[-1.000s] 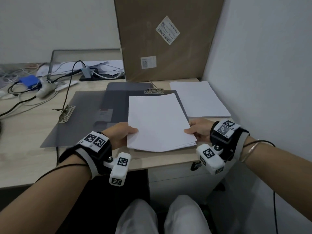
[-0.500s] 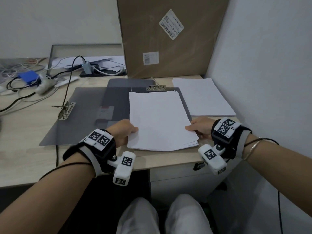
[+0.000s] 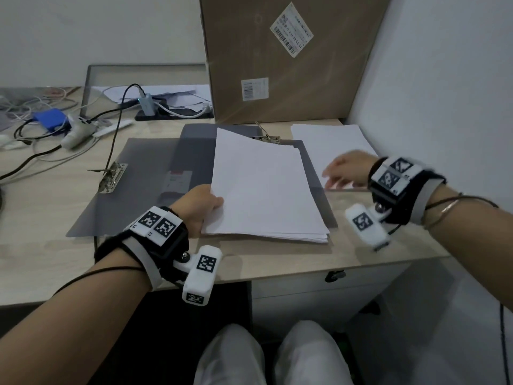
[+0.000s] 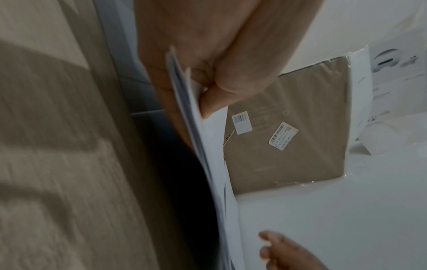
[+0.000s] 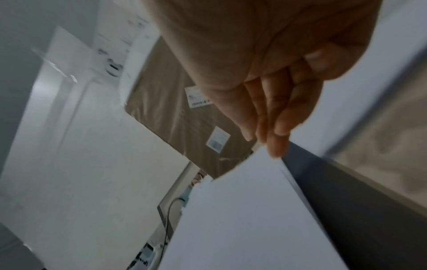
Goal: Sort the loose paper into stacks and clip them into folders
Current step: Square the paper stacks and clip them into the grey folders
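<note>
A white paper stack (image 3: 263, 187) lies on the right half of an open grey folder (image 3: 144, 168), its far edge lifted over the metal clip (image 3: 266, 138). My left hand (image 3: 202, 207) pinches the stack's near left edge (image 4: 196, 102), thumb on top. My right hand (image 3: 344, 170) hovers blurred beside the stack's right edge with fingers straight (image 5: 275, 124) and holds nothing. A second paper stack (image 3: 330, 140) lies on the desk to the right, partly behind that hand.
A tall cardboard box (image 3: 283, 56) leans against the wall behind the folder. A second clip (image 3: 112, 177) sits on the folder's left flap. Cables, a blue item (image 3: 50, 119) and a charger (image 3: 145, 102) crowd the back left. A wall (image 3: 444, 107) borders the right.
My right hand has let go of the stack's near right corner and moved up and right. The stack's far edge has lifted over the clip. My left hand keeps its grip.
</note>
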The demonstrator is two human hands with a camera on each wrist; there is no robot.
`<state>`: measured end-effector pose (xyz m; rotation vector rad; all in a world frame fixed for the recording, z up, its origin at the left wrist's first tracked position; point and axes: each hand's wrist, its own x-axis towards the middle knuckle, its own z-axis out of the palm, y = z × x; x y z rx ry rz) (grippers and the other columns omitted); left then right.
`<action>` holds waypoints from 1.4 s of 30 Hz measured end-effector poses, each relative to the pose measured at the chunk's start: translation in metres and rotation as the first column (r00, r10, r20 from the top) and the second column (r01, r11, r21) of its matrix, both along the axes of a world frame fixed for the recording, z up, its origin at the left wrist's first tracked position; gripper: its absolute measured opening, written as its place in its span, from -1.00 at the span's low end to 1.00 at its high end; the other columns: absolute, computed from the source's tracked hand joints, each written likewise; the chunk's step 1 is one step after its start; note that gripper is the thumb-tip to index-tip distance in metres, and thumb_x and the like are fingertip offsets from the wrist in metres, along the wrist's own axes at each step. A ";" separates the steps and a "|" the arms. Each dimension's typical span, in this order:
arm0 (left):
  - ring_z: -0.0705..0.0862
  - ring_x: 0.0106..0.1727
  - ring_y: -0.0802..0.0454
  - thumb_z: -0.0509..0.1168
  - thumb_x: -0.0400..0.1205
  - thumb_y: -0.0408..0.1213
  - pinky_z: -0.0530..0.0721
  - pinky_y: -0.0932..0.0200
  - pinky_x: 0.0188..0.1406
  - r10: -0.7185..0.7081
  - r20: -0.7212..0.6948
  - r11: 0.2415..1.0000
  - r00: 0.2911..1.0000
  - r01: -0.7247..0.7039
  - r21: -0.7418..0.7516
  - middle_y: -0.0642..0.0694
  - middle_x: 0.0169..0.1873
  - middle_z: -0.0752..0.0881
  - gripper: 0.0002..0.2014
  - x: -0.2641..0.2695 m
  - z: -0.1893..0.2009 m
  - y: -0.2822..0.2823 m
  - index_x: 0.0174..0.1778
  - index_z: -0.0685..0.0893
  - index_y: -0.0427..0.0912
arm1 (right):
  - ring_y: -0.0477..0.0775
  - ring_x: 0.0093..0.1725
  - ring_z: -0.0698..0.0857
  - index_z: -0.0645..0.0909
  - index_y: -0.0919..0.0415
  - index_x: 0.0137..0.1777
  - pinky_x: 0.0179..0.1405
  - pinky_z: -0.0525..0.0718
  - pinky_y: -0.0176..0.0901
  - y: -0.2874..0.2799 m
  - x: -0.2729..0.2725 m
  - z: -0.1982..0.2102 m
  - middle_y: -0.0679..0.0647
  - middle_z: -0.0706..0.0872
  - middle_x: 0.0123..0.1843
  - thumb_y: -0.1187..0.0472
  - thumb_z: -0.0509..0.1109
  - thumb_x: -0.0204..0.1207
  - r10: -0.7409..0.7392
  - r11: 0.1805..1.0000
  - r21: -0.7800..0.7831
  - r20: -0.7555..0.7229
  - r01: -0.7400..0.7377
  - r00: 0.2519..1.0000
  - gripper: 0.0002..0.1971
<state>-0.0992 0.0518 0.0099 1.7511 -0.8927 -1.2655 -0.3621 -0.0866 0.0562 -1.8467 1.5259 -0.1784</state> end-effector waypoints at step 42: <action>0.69 0.22 -0.33 0.05 0.75 -0.48 0.61 -0.21 0.26 0.031 -0.167 0.994 0.985 -0.013 0.109 -0.32 0.18 0.73 -0.73 0.025 -0.006 -0.015 0.26 0.59 -0.35 | 0.09 -0.30 0.50 0.45 0.19 -0.19 -0.39 0.37 -0.19 -0.162 0.117 -0.032 0.13 0.54 -0.19 0.21 0.20 0.61 0.179 0.947 -0.178 -0.399 -0.267 0.899 -0.86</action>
